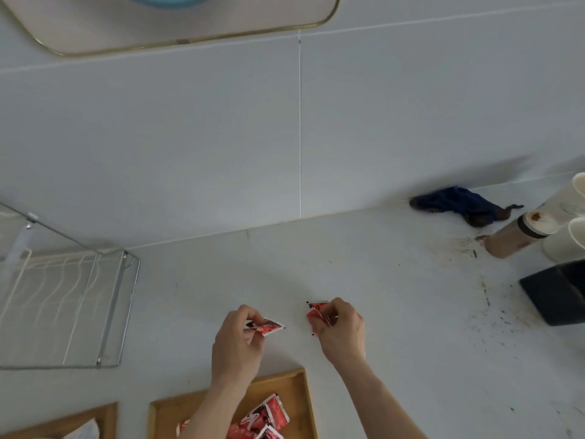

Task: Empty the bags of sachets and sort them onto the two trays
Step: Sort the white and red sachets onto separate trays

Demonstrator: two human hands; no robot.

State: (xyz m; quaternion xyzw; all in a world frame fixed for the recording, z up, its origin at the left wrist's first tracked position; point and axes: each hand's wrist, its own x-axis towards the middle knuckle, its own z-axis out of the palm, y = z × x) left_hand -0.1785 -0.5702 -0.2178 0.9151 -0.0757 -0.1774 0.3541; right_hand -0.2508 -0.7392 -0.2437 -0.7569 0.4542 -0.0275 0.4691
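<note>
My left hand [235, 339] pinches a red sachet [269, 327] just above the white counter. To its right, my right hand [342, 331] grips one or more red sachets [316, 312], also above the counter. Below my hands lies a wooden tray [291, 388] holding several red sachets [264, 419]. A second wooden tray [104, 416] shows at the bottom left, with something white [85, 430] on it. No bag is in view.
A clear acrylic rack [63, 308] stands at the left. At the right are a dark blue cloth [459, 204], a lying tumbler [512, 239], white cups [566, 242], a black box [557, 293] and dark crumbs [493, 315]. A tiled wall rises behind.
</note>
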